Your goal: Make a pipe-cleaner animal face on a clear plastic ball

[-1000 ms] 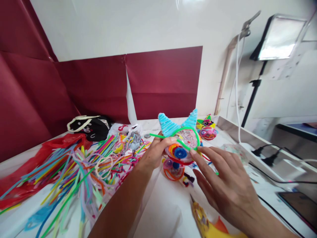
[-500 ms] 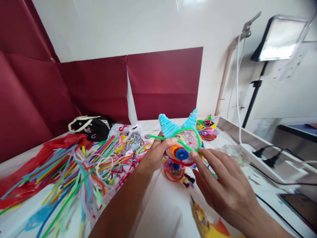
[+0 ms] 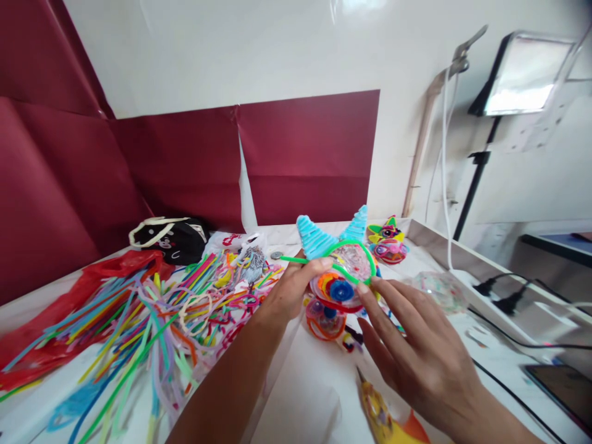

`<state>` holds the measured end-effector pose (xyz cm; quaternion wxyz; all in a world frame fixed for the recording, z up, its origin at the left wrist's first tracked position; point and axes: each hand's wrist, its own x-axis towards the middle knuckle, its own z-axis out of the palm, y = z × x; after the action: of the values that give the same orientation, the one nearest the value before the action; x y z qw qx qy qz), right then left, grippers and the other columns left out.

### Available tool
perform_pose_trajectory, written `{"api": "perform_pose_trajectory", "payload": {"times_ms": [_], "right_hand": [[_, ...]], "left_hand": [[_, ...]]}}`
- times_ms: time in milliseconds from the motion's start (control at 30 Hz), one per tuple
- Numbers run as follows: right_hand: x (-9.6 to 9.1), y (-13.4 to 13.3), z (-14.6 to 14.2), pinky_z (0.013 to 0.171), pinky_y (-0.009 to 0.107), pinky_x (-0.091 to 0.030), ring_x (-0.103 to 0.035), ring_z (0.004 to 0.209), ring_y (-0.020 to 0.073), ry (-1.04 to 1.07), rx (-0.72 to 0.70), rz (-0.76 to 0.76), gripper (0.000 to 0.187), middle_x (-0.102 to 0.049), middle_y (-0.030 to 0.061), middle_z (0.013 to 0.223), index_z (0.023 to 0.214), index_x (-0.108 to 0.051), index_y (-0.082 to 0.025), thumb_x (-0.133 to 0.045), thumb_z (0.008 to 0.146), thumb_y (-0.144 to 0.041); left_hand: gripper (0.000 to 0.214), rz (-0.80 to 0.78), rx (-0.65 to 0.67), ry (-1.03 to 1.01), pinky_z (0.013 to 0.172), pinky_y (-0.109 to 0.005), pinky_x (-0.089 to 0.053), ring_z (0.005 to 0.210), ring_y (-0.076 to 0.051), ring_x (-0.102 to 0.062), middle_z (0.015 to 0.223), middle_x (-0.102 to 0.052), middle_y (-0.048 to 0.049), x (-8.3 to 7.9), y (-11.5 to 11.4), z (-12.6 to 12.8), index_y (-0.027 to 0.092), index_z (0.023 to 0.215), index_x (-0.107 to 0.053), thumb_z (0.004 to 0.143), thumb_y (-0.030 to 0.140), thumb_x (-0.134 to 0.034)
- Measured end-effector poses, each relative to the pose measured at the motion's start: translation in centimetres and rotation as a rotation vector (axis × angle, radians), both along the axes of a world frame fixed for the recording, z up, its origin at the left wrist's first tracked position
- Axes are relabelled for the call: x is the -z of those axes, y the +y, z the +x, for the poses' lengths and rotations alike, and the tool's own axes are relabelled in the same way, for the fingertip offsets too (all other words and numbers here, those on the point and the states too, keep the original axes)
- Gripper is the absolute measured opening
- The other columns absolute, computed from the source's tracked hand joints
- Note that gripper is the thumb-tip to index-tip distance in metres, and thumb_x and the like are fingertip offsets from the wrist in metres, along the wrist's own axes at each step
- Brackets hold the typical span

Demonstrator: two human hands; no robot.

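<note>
My left hand [image 3: 291,290] pinches a colourful pipe-cleaner mask [image 3: 341,292] at its left edge, thumb on the near face. The mask has two light-blue ears [image 3: 314,237] and rings of orange, red and blue. Along its top lies a bright green pipe cleaner [image 3: 372,259], bent into a curve, its free end sticking out left past my thumb. Fingers outstretched, my right hand [image 3: 411,345] rests its fingertips against the green strip's lower right side. Below the mask, a second rounded pipe-cleaner piece [image 3: 324,325] lies on the table. A yellow glue gun [image 3: 377,410] points away under my right hand.
Loose pipe cleaners [image 3: 152,320] spread over the left side, partly on a red plastic bag [image 3: 92,277]. Behind them stands a black bag [image 3: 178,240]. Another finished-looking mask [image 3: 388,240] lies at the back right. A power strip [image 3: 509,308], cables and a phone [image 3: 562,394] line the right side.
Both hands and the mask stay nearly in place. The view has shifted very slightly, and the glue gun shows a little lower beneath my right hand.
</note>
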<state>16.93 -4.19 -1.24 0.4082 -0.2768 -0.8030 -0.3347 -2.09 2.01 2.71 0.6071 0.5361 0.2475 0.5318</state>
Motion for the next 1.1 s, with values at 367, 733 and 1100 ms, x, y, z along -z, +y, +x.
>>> {"api": "perform_pose_trajectory", "payload": {"times_ms": [367, 733, 1100], "right_hand": [[-0.4, 0.0, -0.3, 0.088, 0.052, -0.049, -0.053, 0.111, 0.0367, 0.026, 0.012, 0.008, 0.051, -0.056, 0.0218, 0.124, 0.126, -0.056, -0.002, -0.070, 0.078, -0.010], [-0.2, 0.3, -0.5, 0.087, 0.053, -0.048, -0.053, 0.111, 0.0368, 0.040, -0.035, 0.014, 0.051, -0.055, 0.0220, 0.125, 0.127, -0.056, -0.003, -0.069, 0.077, -0.007], [-1.6, 0.9, -1.4, 0.087, 0.053, -0.051, -0.051, 0.114, 0.0364, 0.034, -0.092, 0.002, 0.051, -0.054, 0.0221, 0.124, 0.129, -0.053, -0.003, -0.063, 0.079, -0.006]], "left_hand": [[0.024, -0.026, -0.041, 0.017, 0.066, -0.025, -0.050, 0.064, -0.015, -0.062, 0.072, -0.070, -0.0029, 0.5, 0.5, -0.5, 0.013, 0.074, -0.070, 0.070, 0.036, -0.073], [0.025, 0.009, -0.056, -0.020, 0.073, -0.029, -0.052, 0.072, -0.019, -0.067, 0.072, -0.071, -0.0044, -0.2, 0.3, -0.7, 0.012, 0.081, -0.071, 0.068, 0.034, -0.075], [0.030, 0.010, -0.084, -0.058, 0.074, -0.031, -0.053, 0.079, -0.023, -0.069, 0.080, -0.073, -0.0070, 0.2, 1.2, -1.8, 0.012, 0.088, -0.071, 0.069, 0.034, -0.072]]}}
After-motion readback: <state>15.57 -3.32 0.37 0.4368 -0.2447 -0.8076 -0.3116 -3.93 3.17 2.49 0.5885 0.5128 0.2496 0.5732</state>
